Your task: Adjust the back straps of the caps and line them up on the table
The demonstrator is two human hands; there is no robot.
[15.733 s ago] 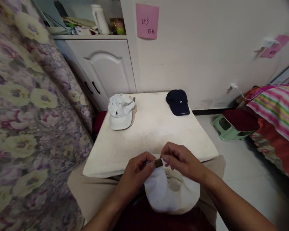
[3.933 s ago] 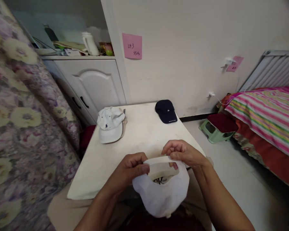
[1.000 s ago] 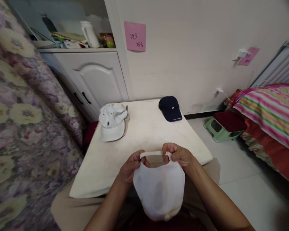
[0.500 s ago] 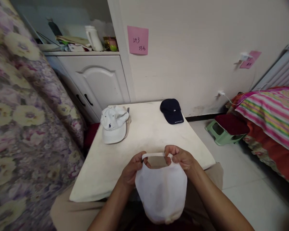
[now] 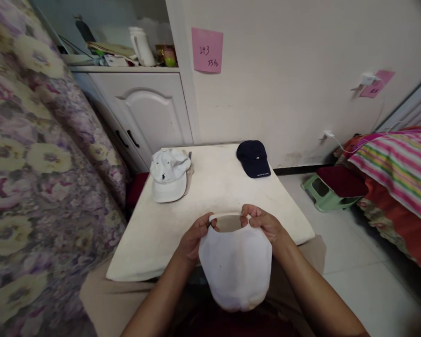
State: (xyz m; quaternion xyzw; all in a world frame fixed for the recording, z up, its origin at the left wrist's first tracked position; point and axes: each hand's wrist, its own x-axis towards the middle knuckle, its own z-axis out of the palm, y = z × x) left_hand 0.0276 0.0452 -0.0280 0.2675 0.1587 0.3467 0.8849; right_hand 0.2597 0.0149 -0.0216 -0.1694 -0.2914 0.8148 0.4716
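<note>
Left hand (image 5: 195,235) pinches one side of the white cap (image 5: 235,269), where the strap (image 5: 228,215) meets it. Right hand (image 5: 264,224) pinches the other side with bent fingers. The white cap hangs down between the two hands, by the near edge of the bench (image 5: 210,182). Past the left hand, a pale cap (image 5: 169,173) with a small dark mark (image 5: 163,176) sits on the bench. Something tan (image 5: 190,177) seems to poke out beside it, but it is hard to see well. Past the right hand, a dark blue cap (image 5: 253,158) lies on the bench. Farther right of that hand, a green stool (image 5: 319,193) stands near the bed (image 5: 400,206).
</note>
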